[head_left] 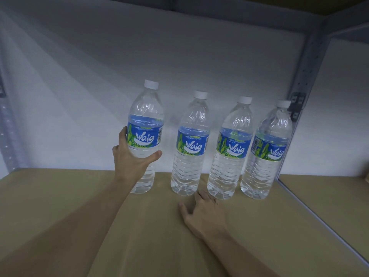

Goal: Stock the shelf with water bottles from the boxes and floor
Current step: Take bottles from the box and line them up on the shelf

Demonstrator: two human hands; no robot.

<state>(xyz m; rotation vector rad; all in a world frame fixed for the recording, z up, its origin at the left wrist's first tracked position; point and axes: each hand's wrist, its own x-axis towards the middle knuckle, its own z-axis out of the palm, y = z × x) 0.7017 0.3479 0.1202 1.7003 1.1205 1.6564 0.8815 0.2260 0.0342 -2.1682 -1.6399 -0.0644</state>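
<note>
Head view: a clear plastic water bottle with a white cap and a blue-green label is upright at the left end of a row. Its long axis is nearly vertical, the cap points up and the label faces the camera. The left hand grips it at the middle. The thumb crosses the front just under the label, and the other fingers curl round the left side and go behind the bottle. Its base is at the back part of the brown shelf board; I cannot tell if it already rests there.

To the right, the second bottle, the third bottle and the fourth bottle stand upright on the same board, near each other, caps up and closed. All four are filled with clear water to a level just above the label.

The right hand lies palm down on the board and holds nothing. Its fingers are straight and close together, the thumb spread to the left. The fingertips are just beside the bases of the second and third bottles; whether they touch, I cannot tell.

Behind the row is a white back wall, and a grey metal post is at the right.
</note>
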